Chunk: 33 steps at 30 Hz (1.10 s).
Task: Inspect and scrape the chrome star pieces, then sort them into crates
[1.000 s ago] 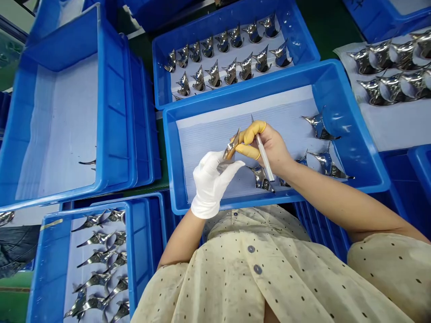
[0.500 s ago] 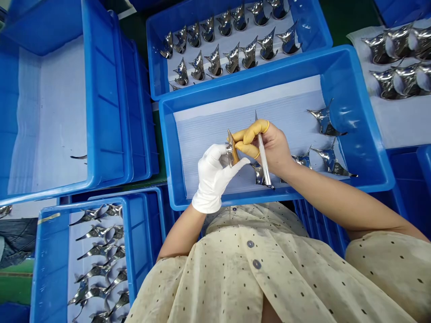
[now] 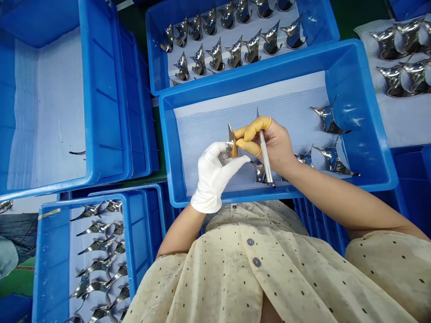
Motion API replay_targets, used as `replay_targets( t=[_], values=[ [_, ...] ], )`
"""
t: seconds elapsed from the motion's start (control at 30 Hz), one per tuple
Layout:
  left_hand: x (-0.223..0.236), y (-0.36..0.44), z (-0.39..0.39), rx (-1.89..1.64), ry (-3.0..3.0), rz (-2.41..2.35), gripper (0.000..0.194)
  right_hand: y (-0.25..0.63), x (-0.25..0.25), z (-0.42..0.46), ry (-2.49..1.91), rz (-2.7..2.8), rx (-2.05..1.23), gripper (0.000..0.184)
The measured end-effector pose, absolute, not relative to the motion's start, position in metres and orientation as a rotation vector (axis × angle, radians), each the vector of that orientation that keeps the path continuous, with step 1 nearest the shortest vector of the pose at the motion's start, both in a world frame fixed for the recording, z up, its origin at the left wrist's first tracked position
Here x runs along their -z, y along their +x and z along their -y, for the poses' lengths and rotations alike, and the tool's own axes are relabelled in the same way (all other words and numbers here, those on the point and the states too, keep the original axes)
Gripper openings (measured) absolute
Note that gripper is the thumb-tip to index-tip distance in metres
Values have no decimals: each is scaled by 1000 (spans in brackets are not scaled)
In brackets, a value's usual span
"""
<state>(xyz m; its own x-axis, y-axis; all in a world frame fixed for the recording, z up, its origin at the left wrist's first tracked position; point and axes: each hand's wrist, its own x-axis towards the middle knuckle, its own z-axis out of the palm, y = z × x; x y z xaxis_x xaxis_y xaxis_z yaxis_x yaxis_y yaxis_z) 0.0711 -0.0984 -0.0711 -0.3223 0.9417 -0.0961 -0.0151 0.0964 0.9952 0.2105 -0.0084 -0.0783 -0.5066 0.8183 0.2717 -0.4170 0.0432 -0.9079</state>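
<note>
In a white glove, my left hand (image 3: 213, 177) grips a small shiny curved metal part (image 3: 230, 142) over the front blue bin. My right hand (image 3: 269, 140) wears yellow finger cots and holds a silver craft knife (image 3: 265, 154), its pointed blade facing away from me. Two cot-covered fingertips of that hand touch the metal part's right side. Below the knife, another metal part (image 3: 259, 170) lies on the liner, partly covered by the knife handle. More such parts (image 3: 330, 119) rest at the bin's right end; my right forearm hides some of them.
The front blue bin (image 3: 286, 195) sits before me, with a second bin (image 3: 333, 27) of metal parts in rows behind it. Stacked bins (image 3: 101, 89) rise at the left. A lower-left bin (image 3: 40, 269) holds several parts. More parts (image 3: 392, 80) stand on white sheeting at right.
The held metal part has turned slightly, showing more of its broad curved face. Both hands stay close together in nearly the same place. The view has shifted a little.
</note>
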Motion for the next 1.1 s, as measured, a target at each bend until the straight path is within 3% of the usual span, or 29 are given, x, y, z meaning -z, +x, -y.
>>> replay_targets(
  t=[0.43,0.67,0.9,1.1],
  values=[
    [74,63,99,-1497,987,-1434,26,216,83,7,-460,1427,-1331,30],
    [71,54,92,-1531,823,-1334,47,222,76,14,-484,1641,-1178,21],
    [74,52,93,-1517,844,-1323,49,222,77,12,-516,1625,-1169,19],
    [72,50,94,-1520,983,-1414,50,221,82,11,-550,1741,-1132,30]
  ],
)
